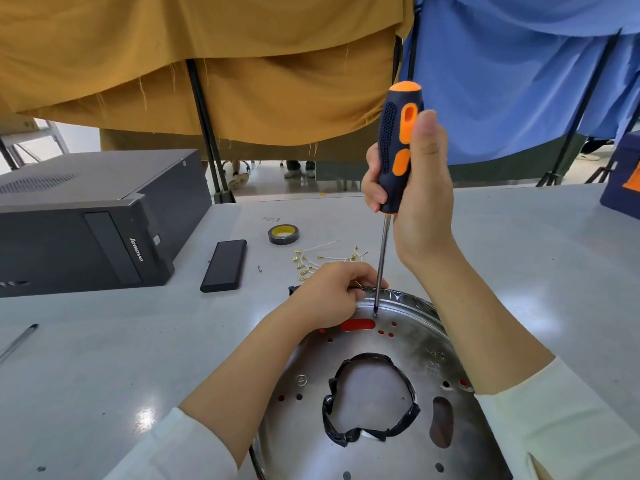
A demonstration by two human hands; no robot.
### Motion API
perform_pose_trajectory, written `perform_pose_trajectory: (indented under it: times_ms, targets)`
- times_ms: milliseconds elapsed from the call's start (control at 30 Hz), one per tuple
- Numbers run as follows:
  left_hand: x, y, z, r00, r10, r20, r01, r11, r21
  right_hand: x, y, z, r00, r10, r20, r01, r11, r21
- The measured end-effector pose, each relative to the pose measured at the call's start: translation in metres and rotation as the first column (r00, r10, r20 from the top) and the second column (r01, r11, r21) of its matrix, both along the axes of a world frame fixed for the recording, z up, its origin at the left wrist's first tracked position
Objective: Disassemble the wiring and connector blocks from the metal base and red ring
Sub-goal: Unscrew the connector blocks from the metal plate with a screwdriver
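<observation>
The right hand (pixel 414 181) grips the screwdriver (pixel 398 150) standing straight up, tip on the metal base (pixel 408 341) (far rim); the left hand (pixel 332 296) holds that rim.

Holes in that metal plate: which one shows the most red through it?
The long slot on the metal plate, just beside the screwdriver tip and the left hand. It is a wide red oblong; the other red holes are small round dots.

Grey table (pixel 519 271) holds the metal base (pixel 363 455) at the near edge. Just behind the base: loose wires (pixel 322 259), then tape (pixel 283 234). Left of the base: black box (pixel 224 265), PC (pixel 86 220), pen (pixel 17 342).
</observation>
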State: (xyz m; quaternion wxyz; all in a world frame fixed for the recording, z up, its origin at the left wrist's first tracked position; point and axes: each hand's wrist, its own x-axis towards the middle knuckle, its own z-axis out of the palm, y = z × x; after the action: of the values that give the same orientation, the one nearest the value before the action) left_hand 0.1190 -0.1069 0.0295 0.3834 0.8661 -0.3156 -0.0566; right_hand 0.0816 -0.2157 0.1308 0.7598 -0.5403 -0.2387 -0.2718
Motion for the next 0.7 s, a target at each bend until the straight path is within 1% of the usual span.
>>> perform_pose_trajectory:
  times_ms: [67,200,300,533,633,700]
  targets:
    - [0.0003,0.0001,-0.0002,1.000,0.001,-0.003,-0.001,1.000,0.000,-0.0009,0.0016,0.0012,1.000,-0.028,-0.003,0.028,0.999,-0.030]
    - [0.0007,0.0001,-0.0017,1.000,0.000,-0.006,0.000,1.000,-0.003,-0.0006,0.0037,-0.0014,0.993,-0.113,0.042,0.117,0.987,-0.115]
    - [0.0012,-0.0004,-0.0020,1.000,-0.001,0.000,0.001,1.000,-0.014,-0.0003,0.0058,-0.0033,0.979,-0.205,0.019,0.205,0.966,-0.156]
    - [0.0009,0.0003,-0.0012,1.000,-0.003,0.001,0.003,1.000,-0.016,-0.0010,0.0039,-0.0034,0.995,-0.099,0.013,0.100,0.994,-0.048]
    - [0.0004,0.0003,-0.0012,1.000,-0.004,-0.003,0.004,1.000,-0.015,-0.0004,0.0033,-0.0049,0.992,-0.122,0.032,0.124,0.990,-0.070]
    - [-0.0001,0.0003,-0.0010,1.000,-0.004,-0.006,0.004,1.000,-0.016,-0.0004,0.0037,-0.0058,0.984,-0.179,0.021,0.181,0.979,-0.096]
